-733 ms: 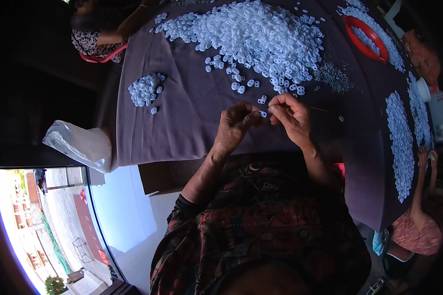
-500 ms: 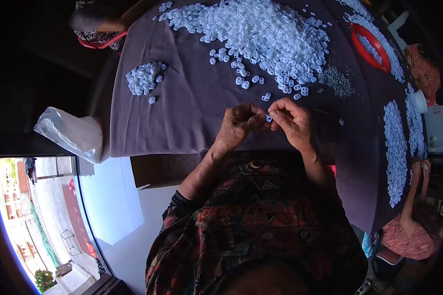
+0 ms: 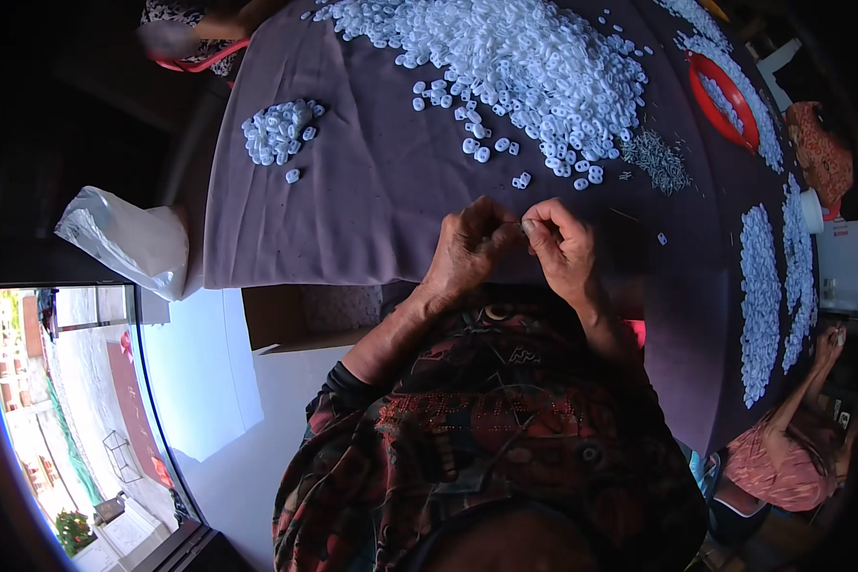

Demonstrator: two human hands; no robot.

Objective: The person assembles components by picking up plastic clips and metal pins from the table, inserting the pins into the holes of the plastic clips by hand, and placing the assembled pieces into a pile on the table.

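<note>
**Both hands pinched together over the table**

We've got the table (image 3: 353, 210) under purple cloth, a big pile of white pieces (image 3: 534, 57) up top, a small heap (image 3: 278, 132) off left. Our left hand (image 3: 467, 250) and right hand (image 3: 564, 250) meet at the near edge, fingers (image 3: 534, 227) closed on one tiny piece (image 3: 525, 227).

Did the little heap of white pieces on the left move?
No. The small heap keeps its place on the purple cloth, the same way off from the big pile; only the camera shifted.
</note>
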